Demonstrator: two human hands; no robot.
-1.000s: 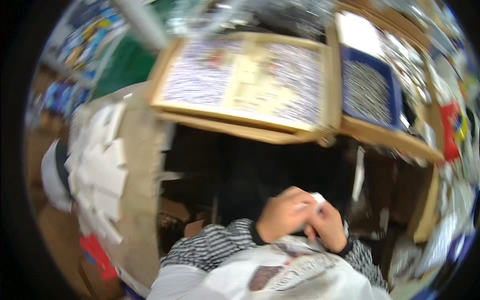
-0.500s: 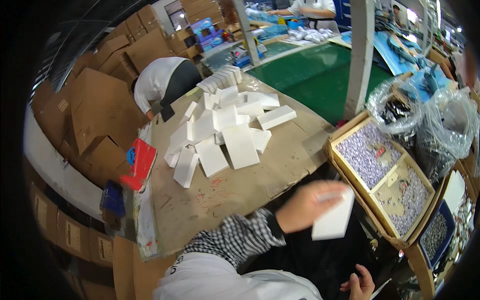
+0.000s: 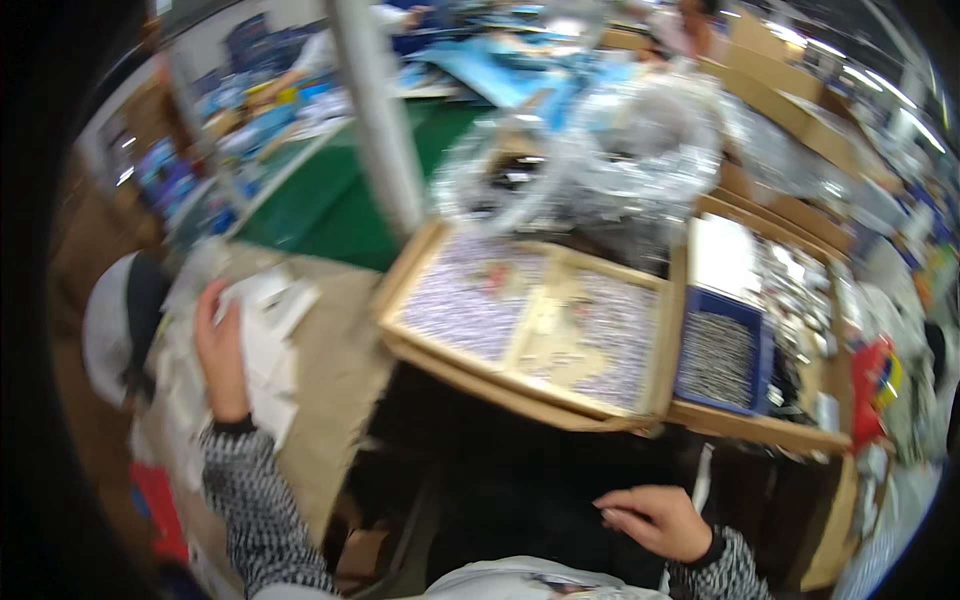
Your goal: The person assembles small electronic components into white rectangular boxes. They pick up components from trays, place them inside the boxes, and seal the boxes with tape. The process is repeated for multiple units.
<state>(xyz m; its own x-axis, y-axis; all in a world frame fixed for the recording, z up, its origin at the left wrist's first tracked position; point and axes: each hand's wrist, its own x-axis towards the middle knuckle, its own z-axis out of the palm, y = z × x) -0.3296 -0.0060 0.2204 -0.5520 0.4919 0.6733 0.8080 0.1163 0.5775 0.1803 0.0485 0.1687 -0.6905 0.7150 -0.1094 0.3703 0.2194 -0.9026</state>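
My left hand [image 3: 222, 355] is stretched out over a pile of white boxes [image 3: 268, 355] on the brown-covered table [image 3: 335, 340] at the left. Its fingers are apart and touch or hover just above the boxes; motion blur hides which. My right hand [image 3: 662, 522] hangs in front of my body, low at the right, palm turned inward. Its fingers point left, loosely stretched, and nothing shows in them. Nearest beyond it stands a wooden tray [image 3: 520, 345] in two compartments, holding many small silvery-lilac pieces.
Right of the tray, a carton [image 3: 750, 432] holds a blue bin [image 3: 722, 352] of small metal parts. Clear plastic bags [image 3: 640, 130] lie behind. A grey post [image 3: 375, 120] rises by the green surface [image 3: 320, 200]. Someone in white [image 3: 112, 320] bends at the far left.
My view has swung to the right. The left hand, which held a white box near my body, has moved left to the pile and no longer shows it. More of my right hand is visible.
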